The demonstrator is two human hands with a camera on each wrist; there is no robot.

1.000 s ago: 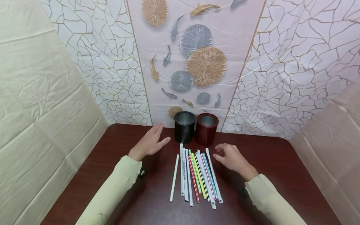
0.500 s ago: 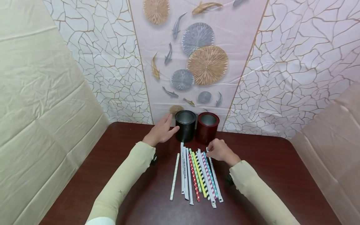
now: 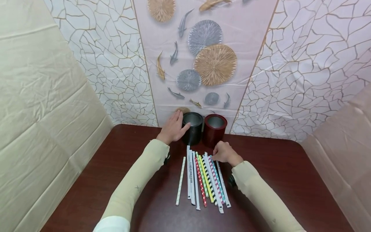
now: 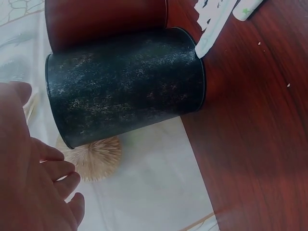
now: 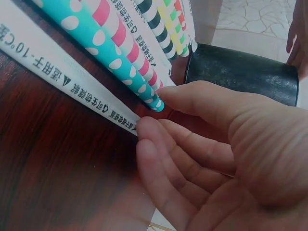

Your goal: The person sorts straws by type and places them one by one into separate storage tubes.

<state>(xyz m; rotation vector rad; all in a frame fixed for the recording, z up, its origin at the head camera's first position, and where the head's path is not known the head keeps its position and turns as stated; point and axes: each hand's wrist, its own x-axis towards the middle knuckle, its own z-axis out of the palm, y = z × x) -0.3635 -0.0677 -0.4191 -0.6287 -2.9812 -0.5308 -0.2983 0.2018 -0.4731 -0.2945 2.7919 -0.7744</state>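
In the head view my left hand [image 3: 172, 128] is at the left side of a black metal can [image 3: 193, 130], thumb spread toward its rim. Its fingers are extended and hold nothing; the left wrist view shows this hand [image 4: 33, 178] beside the can's rim end. My right hand [image 3: 227, 153] reaches the far ends of a row of paper straws. Close up, the right thumb lies at the tip of a teal polka-dot straw [image 5: 115, 57], while the fingertips [image 5: 148, 129] meet the end of a white paper-wrapped straw [image 5: 72, 82]. A gap shows between thumb and fingers.
A dark red can [image 3: 214, 130] stands right of the black one, both open-topped at the table's back edge. Several straws lie side by side, among them a red dotted straw [image 3: 200, 182] and a yellow straw [image 3: 205, 178]. A pale green straw [image 3: 181, 180] lies apart at left.
My left hand has moved right and forward to the black can. My right hand has moved left to the straws' far ends, its fingers drawing closer together. The straws and cans have stayed put.
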